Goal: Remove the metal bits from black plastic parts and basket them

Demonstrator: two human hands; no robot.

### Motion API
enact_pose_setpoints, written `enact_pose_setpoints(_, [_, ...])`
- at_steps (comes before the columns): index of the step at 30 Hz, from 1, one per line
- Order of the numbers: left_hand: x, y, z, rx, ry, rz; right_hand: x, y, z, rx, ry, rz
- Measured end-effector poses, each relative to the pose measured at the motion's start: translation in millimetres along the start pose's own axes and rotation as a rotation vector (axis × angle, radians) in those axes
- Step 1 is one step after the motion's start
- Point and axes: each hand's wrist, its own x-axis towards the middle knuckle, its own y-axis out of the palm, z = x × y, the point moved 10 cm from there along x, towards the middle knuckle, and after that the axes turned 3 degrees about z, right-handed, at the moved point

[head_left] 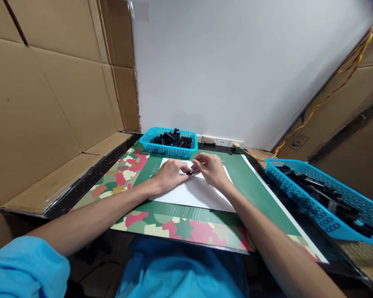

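Over a white sheet of paper [186, 192], both hands meet around a small black part [191, 173]. My left hand [171, 174] is closed, pinching the black part between thumb and fingers, its side resting low over the paper. From the other side my right hand [211, 167] is closed in a pinch on a thin pointed piece [192, 166], held against the black part. What exactly this thin piece is cannot be made out; the fingers hide most of it.
A blue basket [169, 150] of black parts stands behind the paper. Another blue basket [311, 215] with longer black pieces sits at the right. Beneath the paper lies a green patterned mat [257, 182]. Sockets [222, 142] with a yellow cable [313, 109] line the wall; cardboard [59, 82] rises left.
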Motion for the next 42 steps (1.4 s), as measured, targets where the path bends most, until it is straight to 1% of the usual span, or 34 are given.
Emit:
enact_pose_setpoints(5, [0, 1, 0, -0.002, -0.009, 0.0, 1, 1, 2, -0.053, -0.015, 0.004])
enact_pose_setpoints(10, [0, 0, -6, 0.01, 0.009, 0.007, 0, -1, 3, -0.107, -0.011, -0.005])
enact_pose_setpoints(15, [-1, -1, -11, 0.049, 0.036, 0.02, -1, -1, 3, -0.087, -0.005, 0.006])
enact_pose_setpoints(22, [-2, 2, -8, 0.089, 0.076, 0.01, -1, -2, 0, -0.075, -0.002, 0.0])
enact_pose_setpoints(26, [-4, 3, -14, 0.112, 0.091, 0.021, -1, -1, 1, -0.043, 0.011, 0.028])
enact_pose_setpoints(31, [-6, 3, -21, 0.118, 0.106, 0.032, -2, -1, 4, -0.055, 0.016, 0.023])
enact_pose_setpoints(37, [-6, 4, -19, 0.14, 0.122, 0.034, -3, -2, 6, -0.084, 0.006, 0.006])
enact_pose_setpoints(42, [-4, 4, -11, 0.127, 0.09, 0.012, -2, -3, 10, -0.161, -0.024, -0.031])
